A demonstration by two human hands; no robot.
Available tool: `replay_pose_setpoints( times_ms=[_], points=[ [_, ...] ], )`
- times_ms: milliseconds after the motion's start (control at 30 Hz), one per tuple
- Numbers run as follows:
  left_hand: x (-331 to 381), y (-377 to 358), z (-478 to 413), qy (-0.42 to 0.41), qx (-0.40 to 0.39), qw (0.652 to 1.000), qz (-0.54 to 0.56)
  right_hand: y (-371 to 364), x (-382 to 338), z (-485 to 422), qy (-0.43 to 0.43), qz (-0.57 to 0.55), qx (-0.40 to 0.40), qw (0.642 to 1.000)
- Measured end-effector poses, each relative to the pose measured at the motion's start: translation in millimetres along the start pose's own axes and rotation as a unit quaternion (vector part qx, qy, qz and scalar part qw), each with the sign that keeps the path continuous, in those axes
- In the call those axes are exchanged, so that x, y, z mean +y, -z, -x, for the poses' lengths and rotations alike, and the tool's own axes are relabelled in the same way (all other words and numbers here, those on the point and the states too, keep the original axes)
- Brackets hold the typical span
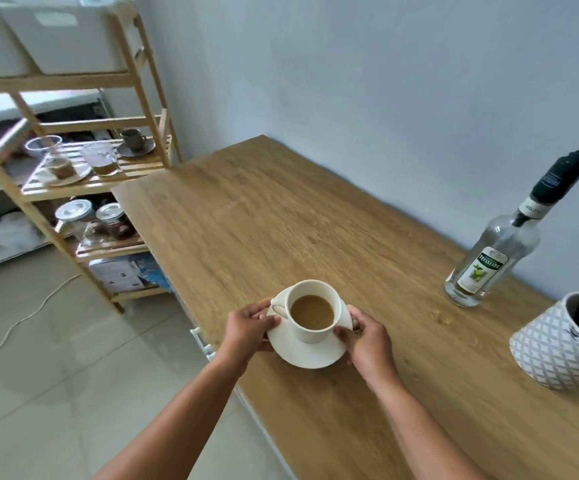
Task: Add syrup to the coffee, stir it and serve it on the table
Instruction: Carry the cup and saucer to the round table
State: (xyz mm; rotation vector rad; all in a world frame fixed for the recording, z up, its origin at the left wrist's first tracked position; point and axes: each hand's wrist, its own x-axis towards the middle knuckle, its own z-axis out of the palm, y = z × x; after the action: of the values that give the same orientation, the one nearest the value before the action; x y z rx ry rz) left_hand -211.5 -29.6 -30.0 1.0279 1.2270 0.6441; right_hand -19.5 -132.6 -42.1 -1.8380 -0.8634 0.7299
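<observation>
A white cup [310,332] of milky brown coffee stands on a white saucer [307,353] near the front left edge of the wooden table [315,216]. My left hand [251,329] grips the saucer's left rim, thumb on top beside the cup's handle. On the opposite side, my right hand [364,336] grips the right rim the same way. A clear glass syrup bottle [492,261] with a green-and-white label and a black pump top stands upright at the right, near the wall.
A white patterned pot [554,344] holding dark sticks sits at the right edge. Left of the table stands a wooden shelf rack [108,181] with glasses, a grey cup on a saucer and lidded jars. Pale tiled floor and a white cable lie below left.
</observation>
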Motion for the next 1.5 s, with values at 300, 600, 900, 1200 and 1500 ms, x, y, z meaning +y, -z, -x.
replay_pose_setpoints(
  times_ms=[300,600,900,1200,1500],
  points=[
    [3,122,33,-0.016,0.084,0.995,0.051,-101,-58,21,0.066,0.002,-0.102,0.993],
    [-10,281,97,-0.039,0.148,0.983,0.102,-237,-122,91,0.09,0.019,-0.208,0.974],
    [-46,446,169,-0.051,0.243,0.958,0.144,-385,-174,190,0.115,0.015,-0.3,0.947],
    [-84,566,246,-0.049,0.364,0.909,0.196,-502,-225,280,0.136,0.012,-0.433,0.891],
    [-120,663,291,-0.039,0.48,0.84,0.248,-637,-255,331,0.176,0.061,-0.545,0.818]
  ],
)
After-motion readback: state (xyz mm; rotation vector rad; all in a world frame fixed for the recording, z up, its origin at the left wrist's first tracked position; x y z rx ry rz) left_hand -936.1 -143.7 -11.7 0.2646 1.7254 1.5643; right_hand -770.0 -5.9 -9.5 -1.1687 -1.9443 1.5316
